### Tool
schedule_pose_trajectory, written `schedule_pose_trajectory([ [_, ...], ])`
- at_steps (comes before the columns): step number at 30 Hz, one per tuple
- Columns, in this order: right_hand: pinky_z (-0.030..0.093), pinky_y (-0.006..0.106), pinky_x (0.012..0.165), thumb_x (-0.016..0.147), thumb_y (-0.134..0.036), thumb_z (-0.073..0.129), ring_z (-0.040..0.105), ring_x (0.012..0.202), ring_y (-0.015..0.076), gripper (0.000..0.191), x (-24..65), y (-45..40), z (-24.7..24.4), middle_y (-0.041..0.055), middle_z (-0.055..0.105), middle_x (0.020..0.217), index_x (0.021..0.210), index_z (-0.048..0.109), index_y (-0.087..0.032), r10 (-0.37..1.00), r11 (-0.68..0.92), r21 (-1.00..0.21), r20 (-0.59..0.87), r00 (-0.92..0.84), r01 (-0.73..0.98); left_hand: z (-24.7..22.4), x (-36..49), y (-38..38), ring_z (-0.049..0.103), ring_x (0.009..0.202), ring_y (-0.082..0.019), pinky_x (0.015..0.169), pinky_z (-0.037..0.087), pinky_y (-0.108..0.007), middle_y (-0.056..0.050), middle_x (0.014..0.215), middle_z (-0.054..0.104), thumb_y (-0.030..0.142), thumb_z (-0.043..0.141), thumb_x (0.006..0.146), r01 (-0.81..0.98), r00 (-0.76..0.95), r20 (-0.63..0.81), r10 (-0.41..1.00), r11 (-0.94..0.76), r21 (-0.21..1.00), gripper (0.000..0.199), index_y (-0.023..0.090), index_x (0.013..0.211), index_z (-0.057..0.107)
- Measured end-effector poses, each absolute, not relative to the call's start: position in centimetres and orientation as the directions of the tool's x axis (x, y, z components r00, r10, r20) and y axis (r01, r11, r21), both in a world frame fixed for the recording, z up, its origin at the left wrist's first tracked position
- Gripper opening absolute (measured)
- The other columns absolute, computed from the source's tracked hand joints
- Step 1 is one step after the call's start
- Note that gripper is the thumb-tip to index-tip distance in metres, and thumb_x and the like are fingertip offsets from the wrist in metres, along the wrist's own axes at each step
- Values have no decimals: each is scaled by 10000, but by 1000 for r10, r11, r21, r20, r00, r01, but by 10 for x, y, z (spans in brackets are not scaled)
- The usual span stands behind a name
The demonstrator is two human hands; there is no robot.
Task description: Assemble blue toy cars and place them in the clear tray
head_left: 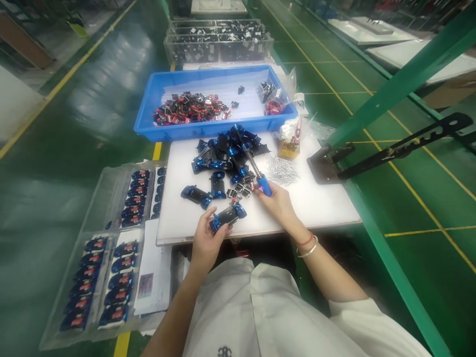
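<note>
Blue and black plastic-looking shell (227, 218) is the piece being worked on, just inside the front edge of the white table (320, 210), with the left hand (208, 233) pinching it between thumb and fingers. Right hand (277, 201) is wrapped around a blue-handled tool (265, 184), shaft pointing away from the body; can't tell if its fingertips also hold one of the small metal parts (240, 191). Imo the trick is bracing the shell flat on the tabletop so it can't rock, and keeping that long shaft from snagging the heap of shells (223, 148) behind. Watch the front edge too, stuff could tip off there. Pins (282, 171) lie right past the tool, and the blue bin (178, 131) walls off the far side, so the best elbow room is the bare stretch of tabletop to the right.
</note>
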State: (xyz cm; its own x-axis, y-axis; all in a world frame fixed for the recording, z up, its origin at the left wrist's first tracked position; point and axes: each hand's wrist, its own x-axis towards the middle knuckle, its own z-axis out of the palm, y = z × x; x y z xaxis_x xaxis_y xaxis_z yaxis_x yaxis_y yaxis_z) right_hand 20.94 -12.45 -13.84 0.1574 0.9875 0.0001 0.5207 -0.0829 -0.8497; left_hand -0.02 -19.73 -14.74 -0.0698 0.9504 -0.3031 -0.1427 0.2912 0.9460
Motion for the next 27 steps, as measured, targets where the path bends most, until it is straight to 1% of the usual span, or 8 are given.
schedule_pose_trajectory([
  [2, 435, 323, 691, 807, -285, 568, 596, 725, 252, 129, 204, -119, -138, 29, 663, 755, 835, 663, -204, 992, -54, -827, 19, 124, 560, -148, -7, -200, 739, 852, -206, 846, 634, -367, -91, 1083, 669, 402, 780, 769, -126, -79, -315, 946, 304, 944, 647, 170, 1311, 513],
  [6, 403, 313, 650, 819, -228, 561, 566, 658, 235, 65, 201, -114, -137, 21, 615, 688, 766, 593, -208, 996, -38, -796, 20, 89, 604, -154, -18, -202, 735, 895, -235, 839, 633, -371, -109, 1117, 669, 408, 786, 755, -115, -120, -332, 936, 319, 941, 658, 170, 1315, 535],
  [10, 381, 298, 620, 815, -206, 587, 543, 621, 213, 36, 204, -113, -136, 3, 595, 672, 780, 584, -208, 999, -17, -777, 18, 50, 629, -157, -21, -203, 732, 884, -231, 827, 634, -356, -106, 1092, 679, 410, 803, 729, -116, -118, -345, 931, 332, 936, 682, 164, 1312, 548],
  [14, 377, 297, 615, 818, -246, 634, 526, 608, 207, 72, 208, -115, -137, -9, 573, 652, 776, 589, -209, 1000, -1, -767, 16, 20, 641, -152, -14, -204, 734, 864, -211, 849, 626, -342, -96, 1079, 679, 417, 774, 760, -110, -125, -335, 934, 323, 940, 659, 164, 1323, 541],
  [17, 390, 303, 642, 806, -259, 662, 541, 646, 217, 78, 210, -117, -138, -1, 591, 689, 804, 606, -205, 1000, 24, -770, 25, -7, 637, -148, -8, -204, 733, 862, -211, 848, 626, -344, -96, 1075, 678, 409, 767, 770, -110, -128, -323, 938, 311, 944, 632, 163, 1309, 547],
  [19, 397, 303, 652, 805, -262, 658, 551, 664, 221, 73, 210, -118, -138, 4, 602, 708, 810, 613, -204, 999, 35, -779, 28, -21, 625, -146, -5, -204, 733, 857, -210, 847, 627, -351, -94, 1071, 679, 405, 767, 771, -107, -122, -318, 940, 306, 946, 614, 167, 1295, 551],
  [23, 396, 297, 626, 820, -295, 613, 540, 634, 214, 98, 219, -121, -136, -5, 581, 657, 777, 625, -208, 1000, 21, -796, 21, -7, 605, -143, -2, -204, 729, 853, -207, 834, 632, -351, -87, 1063, 676, 404, 763, 778, -97, -114, -295, 949, 285, 954, 582, 177, 1274, 561],
  [27, 432, 292, 642, 801, -356, 628, 586, 704, 230, 172, 247, -133, -130, 8, 649, 734, 842, 677, -197, 999, -28, -812, -48, -19, 583, -144, -4, -203, 723, 874, -209, 838, 632, -350, -86, 1080, 668, 412, 761, 781, -78, -104, -287, 952, 279, 957, 588, 180, 1283, 562],
])
